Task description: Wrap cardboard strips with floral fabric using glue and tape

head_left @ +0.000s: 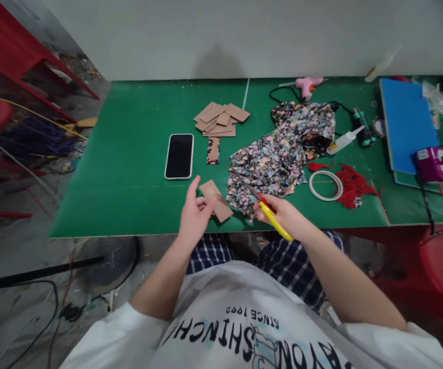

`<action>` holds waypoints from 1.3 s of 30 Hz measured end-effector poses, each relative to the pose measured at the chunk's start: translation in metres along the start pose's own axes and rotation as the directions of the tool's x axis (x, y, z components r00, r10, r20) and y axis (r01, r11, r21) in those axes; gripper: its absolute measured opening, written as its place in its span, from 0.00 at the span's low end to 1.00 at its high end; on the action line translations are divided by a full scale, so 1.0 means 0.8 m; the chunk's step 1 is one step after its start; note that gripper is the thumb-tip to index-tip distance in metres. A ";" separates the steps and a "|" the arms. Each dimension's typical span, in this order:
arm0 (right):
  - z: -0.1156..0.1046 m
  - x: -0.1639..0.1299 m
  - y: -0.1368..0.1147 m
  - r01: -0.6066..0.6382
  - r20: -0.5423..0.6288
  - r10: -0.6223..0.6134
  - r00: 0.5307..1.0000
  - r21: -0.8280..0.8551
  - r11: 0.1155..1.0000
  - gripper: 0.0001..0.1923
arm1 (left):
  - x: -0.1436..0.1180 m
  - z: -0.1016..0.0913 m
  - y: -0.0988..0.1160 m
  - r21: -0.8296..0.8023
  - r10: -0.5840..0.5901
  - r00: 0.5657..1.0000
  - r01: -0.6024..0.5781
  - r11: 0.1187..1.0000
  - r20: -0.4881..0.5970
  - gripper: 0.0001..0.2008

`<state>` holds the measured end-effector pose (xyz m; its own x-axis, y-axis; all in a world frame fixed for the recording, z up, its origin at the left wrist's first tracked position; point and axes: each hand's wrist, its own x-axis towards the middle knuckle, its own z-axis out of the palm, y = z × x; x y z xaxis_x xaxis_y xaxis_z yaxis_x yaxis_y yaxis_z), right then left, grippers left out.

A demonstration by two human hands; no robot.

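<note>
The left hand [194,215] rests at the near edge of the green tabletop [129,164], its fingers [192,187] loosely curled around the near end of a small brown cardboard piece [216,200], which lies flat and slants away from the hand. The thumb and forefinger pinch the card's corner while the other fingers stay half open. The right hand [286,215] is closed around the yellow and red handles of a pair of scissors [269,211], whose blades point back toward the floral fabric [278,154] and reach its near edge. Whether the blades are parted cannot be told.

The cardboard piece sits just beside the fabric, on its left, touching or nearly touching its hem. Farther from the person than the card lie a black phone [179,156], face up, and a narrow fabric-covered strip [213,150] just right of the phone. Beyond the strip is a loose stack of cardboard pieces [221,119]. To the right of the fabric lie a ring of tape [325,185] and red tassel threads [354,185], touching each other. Behind the fabric, near the wall, a pink glue gun [308,85] lies, and a white glue bottle [344,140] lies at the fabric's right edge. A blue board [407,123] lies well right of the fabric.
</note>
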<state>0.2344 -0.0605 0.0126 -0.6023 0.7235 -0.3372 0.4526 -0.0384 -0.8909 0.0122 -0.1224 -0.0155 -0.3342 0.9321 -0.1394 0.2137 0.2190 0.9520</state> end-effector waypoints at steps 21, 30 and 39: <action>-0.123 -0.020 -0.009 -0.330 0.474 0.588 0.655 -0.521 0.787 0.26 | -0.029 0.072 -0.032 0.565 0.624 0.707 -0.679 0.469 0.332 0.13; -0.122 0.009 -0.005 -0.429 0.495 0.638 0.590 -0.477 0.767 0.23 | -0.027 0.076 -0.026 0.540 0.635 0.740 -0.635 0.553 0.222 0.07; -0.104 0.017 -0.028 -0.398 0.524 0.612 0.592 -0.471 0.787 0.32 | -0.028 0.075 -0.032 0.453 0.663 0.734 -0.646 0.614 0.149 0.06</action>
<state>0.2711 0.0074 0.0533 -0.4239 0.0440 -0.9047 0.9056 0.0068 -0.4240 0.0690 -0.1314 -0.0529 0.0333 0.8723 0.4878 0.7628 -0.3375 0.5516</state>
